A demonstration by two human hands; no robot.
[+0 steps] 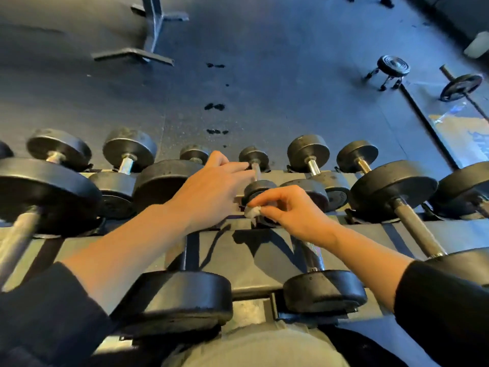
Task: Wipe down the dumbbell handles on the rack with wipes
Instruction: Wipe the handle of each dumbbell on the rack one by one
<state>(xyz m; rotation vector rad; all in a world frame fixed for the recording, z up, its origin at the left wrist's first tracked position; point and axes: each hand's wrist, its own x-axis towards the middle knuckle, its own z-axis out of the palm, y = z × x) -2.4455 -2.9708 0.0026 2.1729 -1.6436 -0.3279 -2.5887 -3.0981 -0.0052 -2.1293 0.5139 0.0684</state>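
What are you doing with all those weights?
A person is cleaning dumbbells on a rack. The right hand pinches a small crumpled white wipe against the near end of a little dumbbell in the upper row. The left hand reaches across, fingers lying by that dumbbell's thin handle. Bigger dumbbells sit on both sides.

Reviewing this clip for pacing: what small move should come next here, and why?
Probably bring the right hand with its pinched wipe up onto the small dumbbell's handle. The left hand already rests at that dumbbell, while the wipe sits beside its near head, not on the bar.
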